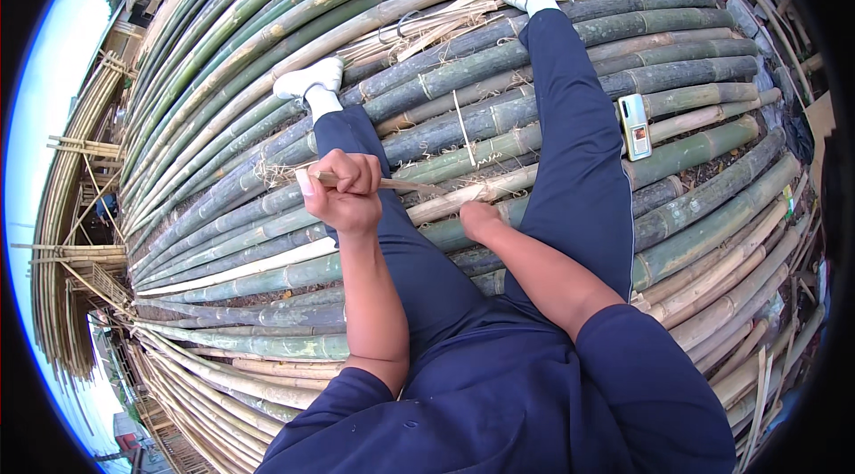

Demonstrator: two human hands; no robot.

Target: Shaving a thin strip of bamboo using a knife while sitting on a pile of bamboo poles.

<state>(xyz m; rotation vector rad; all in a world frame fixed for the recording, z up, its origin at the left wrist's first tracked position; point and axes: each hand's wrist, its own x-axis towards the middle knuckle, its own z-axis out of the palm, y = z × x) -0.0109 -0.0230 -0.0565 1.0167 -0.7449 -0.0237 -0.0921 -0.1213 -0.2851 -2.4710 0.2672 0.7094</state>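
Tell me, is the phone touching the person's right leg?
Apart. The head view shows a strip of bamboo between the phone and the right leg.

A thin pale bamboo strip (392, 183) lies nearly level across the person's left thigh, one end wrapped in a fist, the other end running right toward a split pale bamboo pole (463, 198).
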